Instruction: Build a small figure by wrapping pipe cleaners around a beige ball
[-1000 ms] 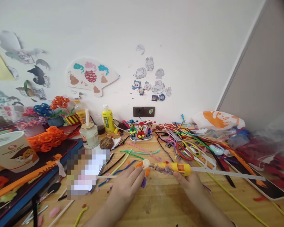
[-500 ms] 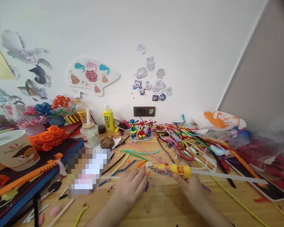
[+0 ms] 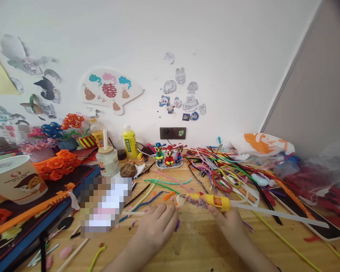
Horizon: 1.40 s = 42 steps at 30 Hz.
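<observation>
My right hand [image 3: 229, 223] is wrapped round a yellow glue gun [image 3: 209, 201], its metal tip pointing left. A long translucent glue stick [image 3: 277, 213] sticks out of the gun's back end. Just below and left of the tip, my left hand [image 3: 160, 223] has its fingers bent together, pinching a small piece mostly hidden behind them. A whitish round bit [image 3: 180, 201] shows by the fingertips, touching or very near the tip. Under the left hand's edge a purple fuzzy bit [image 3: 177, 225] peeks out.
Coloured pipe cleaners [image 3: 215, 166] are heaped at the back right. Three small figures stand on a tray [image 3: 170, 165] by the wall. A glass jar [image 3: 108, 163], a yellow bottle [image 3: 129, 141], a paper cup [image 3: 17, 179] and orange flowers [image 3: 59, 166] stand left. A dark phone-like slab [image 3: 308, 215] lies right.
The glue gun and its stick have shifted slightly right. The whitish bit by the tip is tilted and shows more. My left hand has barely moved.
</observation>
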Each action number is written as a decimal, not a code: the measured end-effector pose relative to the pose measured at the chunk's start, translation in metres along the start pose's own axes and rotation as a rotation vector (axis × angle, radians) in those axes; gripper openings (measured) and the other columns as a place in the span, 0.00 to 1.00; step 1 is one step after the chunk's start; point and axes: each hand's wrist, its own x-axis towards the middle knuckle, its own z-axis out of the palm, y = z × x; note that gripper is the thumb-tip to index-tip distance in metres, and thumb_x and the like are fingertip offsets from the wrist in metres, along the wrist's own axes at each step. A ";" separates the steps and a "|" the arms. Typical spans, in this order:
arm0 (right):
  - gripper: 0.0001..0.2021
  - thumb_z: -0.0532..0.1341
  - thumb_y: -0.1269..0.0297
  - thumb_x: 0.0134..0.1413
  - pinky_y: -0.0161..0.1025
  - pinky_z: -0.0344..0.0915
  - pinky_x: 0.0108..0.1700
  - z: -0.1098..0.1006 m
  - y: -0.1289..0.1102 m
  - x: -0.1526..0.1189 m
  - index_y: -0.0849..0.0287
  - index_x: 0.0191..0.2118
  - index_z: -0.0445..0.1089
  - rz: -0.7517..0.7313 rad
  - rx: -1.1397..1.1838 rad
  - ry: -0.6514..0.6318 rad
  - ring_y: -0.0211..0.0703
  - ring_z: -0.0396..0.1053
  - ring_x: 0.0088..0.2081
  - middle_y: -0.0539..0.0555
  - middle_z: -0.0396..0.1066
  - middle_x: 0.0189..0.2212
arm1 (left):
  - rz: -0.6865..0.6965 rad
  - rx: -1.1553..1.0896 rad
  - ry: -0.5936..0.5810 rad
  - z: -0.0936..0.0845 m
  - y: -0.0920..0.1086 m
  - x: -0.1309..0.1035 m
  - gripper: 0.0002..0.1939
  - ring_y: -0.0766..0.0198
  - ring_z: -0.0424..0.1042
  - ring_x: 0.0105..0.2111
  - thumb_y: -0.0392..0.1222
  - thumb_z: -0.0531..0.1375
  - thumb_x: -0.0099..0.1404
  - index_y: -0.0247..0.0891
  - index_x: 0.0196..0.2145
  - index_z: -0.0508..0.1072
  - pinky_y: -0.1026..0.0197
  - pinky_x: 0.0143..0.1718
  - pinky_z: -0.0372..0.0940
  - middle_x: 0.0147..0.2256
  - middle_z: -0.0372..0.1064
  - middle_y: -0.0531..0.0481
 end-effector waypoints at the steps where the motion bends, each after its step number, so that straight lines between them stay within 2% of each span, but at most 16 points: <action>1: 0.21 0.53 0.47 0.50 0.46 0.66 0.39 0.000 0.000 0.000 0.61 0.35 0.70 0.007 -0.006 0.000 0.54 0.71 0.35 0.58 0.75 0.32 | 0.002 0.002 -0.002 0.000 0.000 0.001 0.13 0.64 0.68 0.25 0.29 0.45 0.65 0.30 0.33 0.69 0.63 0.22 0.63 0.30 0.73 0.42; 10: 0.18 0.54 0.49 0.49 0.43 0.67 0.34 -0.004 -0.006 0.001 0.60 0.31 0.70 -0.022 0.009 0.053 0.50 0.70 0.30 0.56 0.74 0.26 | -0.009 -0.002 0.040 0.000 -0.005 0.000 0.14 0.63 0.68 0.26 0.29 0.46 0.65 0.30 0.33 0.70 0.62 0.24 0.63 0.29 0.74 0.43; 14: 0.16 0.54 0.51 0.50 0.39 0.66 0.28 -0.004 -0.011 0.001 0.60 0.28 0.67 -0.037 0.115 0.002 0.45 0.68 0.24 0.52 0.69 0.21 | -0.001 0.012 0.081 0.001 -0.007 -0.001 0.14 0.62 0.69 0.27 0.29 0.45 0.65 0.30 0.31 0.70 0.62 0.24 0.63 0.29 0.74 0.43; 21: 0.18 0.54 0.50 0.50 0.38 0.66 0.31 -0.005 -0.024 0.000 0.58 0.21 0.66 -0.116 0.200 -0.029 0.44 0.67 0.27 0.53 0.66 0.23 | -0.011 0.014 0.082 -0.001 -0.007 0.000 0.14 0.62 0.69 0.25 0.29 0.46 0.65 0.29 0.31 0.70 0.62 0.22 0.64 0.29 0.75 0.42; 27: 0.16 0.56 0.50 0.48 0.36 0.64 0.27 -0.005 -0.021 -0.001 0.58 0.22 0.67 -0.077 0.176 0.023 0.44 0.66 0.25 0.52 0.66 0.20 | -0.013 0.026 0.086 -0.001 -0.006 0.002 0.14 0.63 0.69 0.26 0.28 0.45 0.65 0.30 0.31 0.70 0.62 0.24 0.65 0.29 0.74 0.43; 34: 0.15 0.57 0.50 0.46 0.35 0.63 0.22 -0.003 -0.016 -0.002 0.58 0.25 0.67 -0.008 0.171 0.003 0.43 0.66 0.21 0.50 0.65 0.16 | -0.019 0.032 0.084 -0.002 -0.007 0.001 0.14 0.63 0.68 0.26 0.28 0.45 0.65 0.30 0.31 0.70 0.62 0.23 0.65 0.30 0.74 0.43; 42: 0.15 0.57 0.51 0.48 0.34 0.62 0.23 -0.006 -0.017 -0.001 0.58 0.25 0.67 -0.033 0.176 0.017 0.43 0.66 0.23 0.50 0.66 0.17 | -0.018 0.019 0.104 0.000 -0.009 -0.001 0.12 0.62 0.68 0.28 0.29 0.47 0.64 0.30 0.33 0.69 0.61 0.26 0.66 0.30 0.74 0.42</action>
